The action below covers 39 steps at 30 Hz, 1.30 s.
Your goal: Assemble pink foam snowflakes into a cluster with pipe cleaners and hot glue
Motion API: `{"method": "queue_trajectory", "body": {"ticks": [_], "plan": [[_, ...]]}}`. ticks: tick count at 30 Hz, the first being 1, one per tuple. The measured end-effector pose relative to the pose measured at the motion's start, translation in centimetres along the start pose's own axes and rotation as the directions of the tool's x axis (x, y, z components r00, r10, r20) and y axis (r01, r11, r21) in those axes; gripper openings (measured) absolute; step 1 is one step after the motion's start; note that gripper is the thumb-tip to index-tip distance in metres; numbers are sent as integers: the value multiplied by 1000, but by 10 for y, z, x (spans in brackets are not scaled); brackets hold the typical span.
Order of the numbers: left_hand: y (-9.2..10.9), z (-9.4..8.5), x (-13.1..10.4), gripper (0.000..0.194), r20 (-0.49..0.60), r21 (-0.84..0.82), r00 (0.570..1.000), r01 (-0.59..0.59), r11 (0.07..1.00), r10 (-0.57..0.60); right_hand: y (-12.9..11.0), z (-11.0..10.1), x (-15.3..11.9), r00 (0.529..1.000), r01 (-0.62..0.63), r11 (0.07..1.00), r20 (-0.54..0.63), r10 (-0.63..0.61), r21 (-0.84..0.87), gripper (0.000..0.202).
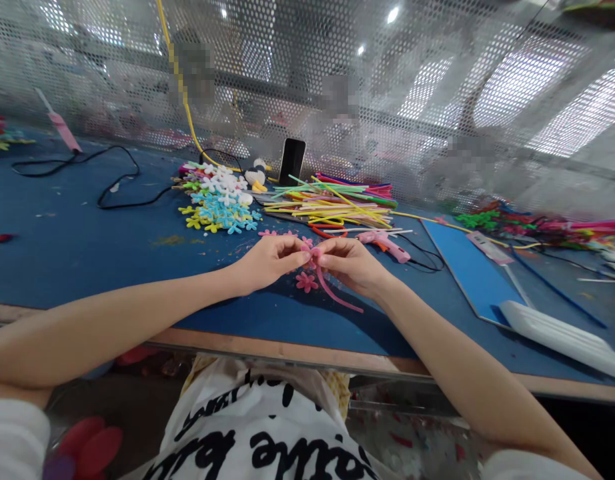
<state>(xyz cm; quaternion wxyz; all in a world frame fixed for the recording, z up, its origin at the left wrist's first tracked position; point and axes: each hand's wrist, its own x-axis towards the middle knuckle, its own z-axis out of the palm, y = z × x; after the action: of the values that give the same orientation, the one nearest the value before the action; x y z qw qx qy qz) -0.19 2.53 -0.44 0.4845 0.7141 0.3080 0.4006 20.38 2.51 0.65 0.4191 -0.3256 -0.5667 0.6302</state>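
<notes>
Both hands meet over the middle of the table [227,317], which has a blue top and a pale brown front edge. The left hand [270,262] and the right hand [358,265] nearly touch, the thumb and fingers of each grasping a pink, fuzzy, bendable stem [332,295]. Its upper part is bunched up at the fingertips (how it is looped there is partly hidden), while a long tail curves down to the right above the tabletop, below the right hand.

Just beneath the hands lies a pink fuzzy flower with rounded petals [306,282]; more pink pieces show right behind the fingers. Beyond the left hand sits a heap of white, light blue and yellow fuzzy flowers [220,199]. Behind the hands, a loose pile of straight fuzzy stems in yellow, orange, green and pink [337,205] spreads sideways, and a pink glue gun with an orange trigger [385,246] lies near the right hand. At the back, a dark-screened phone [292,162] stands upright beside a small white and dark duck figure with yellow-orange parts [257,175], before a perforated grey metal screen [302,73]. Farther right lie a flat bright-blue board [472,270] and a white ridged slab [562,339], the slab touching the board's near corner.
</notes>
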Motion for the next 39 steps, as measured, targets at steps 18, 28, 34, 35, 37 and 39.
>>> {"method": "queue_trajectory", "body": {"ticks": [18,28,34,35,37,39], "plan": [[4,2,-5,21,57,-144,998,-7,990,15,0,2,-1,928,360,897,196,-317,-257,15],[4,1,-3,29,9,-166,999,48,985,-47,-8,-1,-5,795,529,471,220,-565,-706,24],[2,-3,-1,32,-21,-40,1000,-11,999,10,-9,-3,-7,706,575,249,318,-633,-779,18],[2,-4,-1,32,-23,6,999,-30,1000,30,-9,-3,-7,687,591,215,346,-639,-777,16],[3,-6,-1,27,-24,130,996,-87,988,91,-10,-4,-7,661,612,155,394,-638,-775,13],[3,-7,-1,21,-19,281,982,-173,944,186,-11,-5,-7,664,614,118,430,-612,-780,11]]}}
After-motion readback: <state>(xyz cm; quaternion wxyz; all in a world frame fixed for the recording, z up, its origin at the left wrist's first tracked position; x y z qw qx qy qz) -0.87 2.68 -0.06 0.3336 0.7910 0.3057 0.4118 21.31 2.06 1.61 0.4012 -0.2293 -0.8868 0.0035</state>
